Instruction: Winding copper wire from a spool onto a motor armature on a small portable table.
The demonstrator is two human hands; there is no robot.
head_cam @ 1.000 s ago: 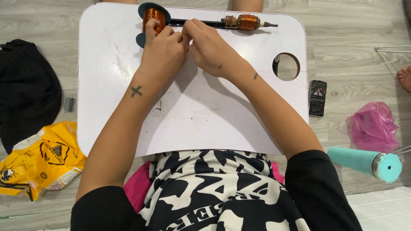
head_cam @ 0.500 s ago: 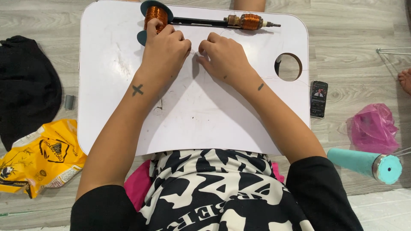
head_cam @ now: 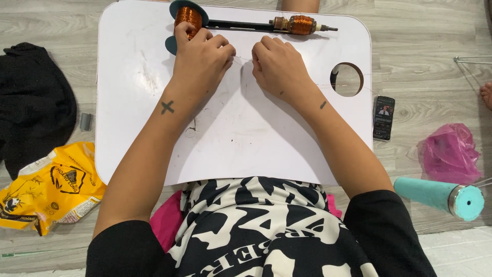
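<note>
A white lap tray lies across my legs. At its far edge sits a spool of copper wire with teal flanges. To the right of it lies a black shaft carrying a copper-wound armature. My left hand rests just below the spool, its fingers pinched together. A hand's width to the right, my right hand is pinched too. A thin wire runs taut between the two hands.
The tray has a round hole at the right. On the wooden floor are a black cloth, a yellow bag and a small grey cylinder at the left. At the right are a phone, a pink bag and a teal bottle.
My hands were pressed together near the spool a second ago. They have drawn apart, the right hand sliding right and slightly toward me, with the thin wire stretched between them.
</note>
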